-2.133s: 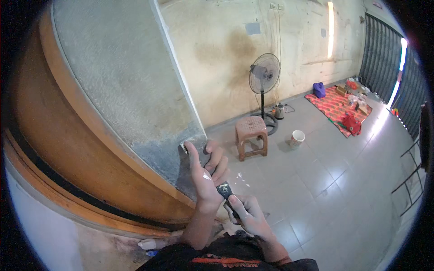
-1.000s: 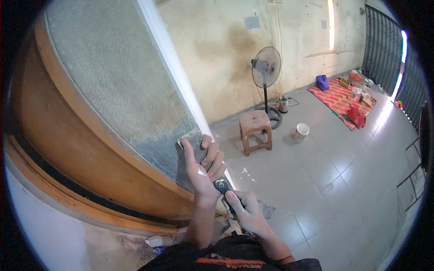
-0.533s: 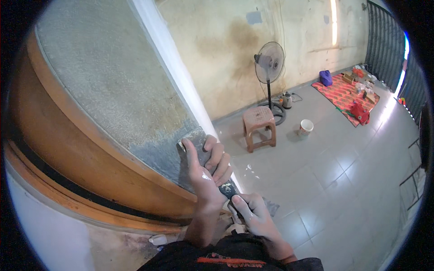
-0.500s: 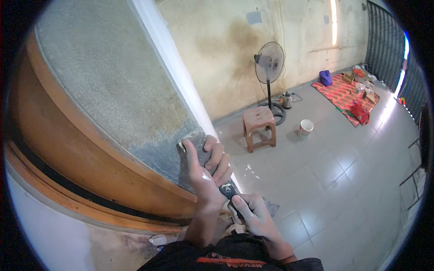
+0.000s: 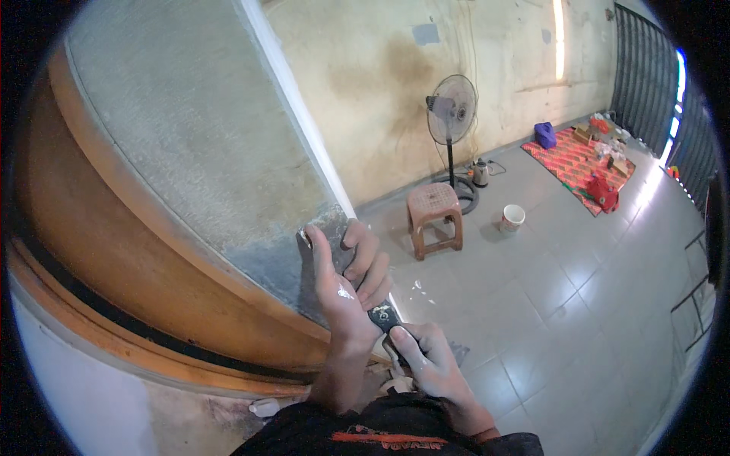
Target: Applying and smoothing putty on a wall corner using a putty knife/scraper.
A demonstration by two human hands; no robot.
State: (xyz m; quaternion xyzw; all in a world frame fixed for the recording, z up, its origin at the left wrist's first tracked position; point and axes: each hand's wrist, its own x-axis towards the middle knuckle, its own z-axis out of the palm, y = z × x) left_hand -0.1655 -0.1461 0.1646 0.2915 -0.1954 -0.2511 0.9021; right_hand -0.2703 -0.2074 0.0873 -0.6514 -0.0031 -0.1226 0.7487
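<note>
Head view. Scraper [image 5: 385, 314] lies slantwise before the wearer, black handle toward the lower right, wide grey blade [image 5: 336, 243] up at the plastered wall [image 5: 190, 129], over a darker grey patch near its lower corner. Cannot tell whether the blade edge touches the plaster.

Right hand [image 5: 430, 357]: fingers closed round the handle, thumb laid along the top. Left hand [image 5: 344, 292]: farther up, half-curled about the blade, thumb straight along the left edge, fingers bent at the right, a gap between thumb and fingertips. White smears on the palm; firmness of the hold cannot be told.

Left of the wall, a curving orange-brown frame [image 5: 91, 171]; on its right, a white edge strip [image 5: 293, 99]. Beyond, on grey tiles [image 5: 525, 304]: brown stool [image 5: 435, 199], standing fan [image 5: 454, 110] just behind, kettle [image 5: 480, 175] near the fan's base, white bucket [image 5: 509, 225] right of the stool. Farther off, a red patterned mat [image 5: 563, 161] bears a purple bag [image 5: 545, 135].
</note>
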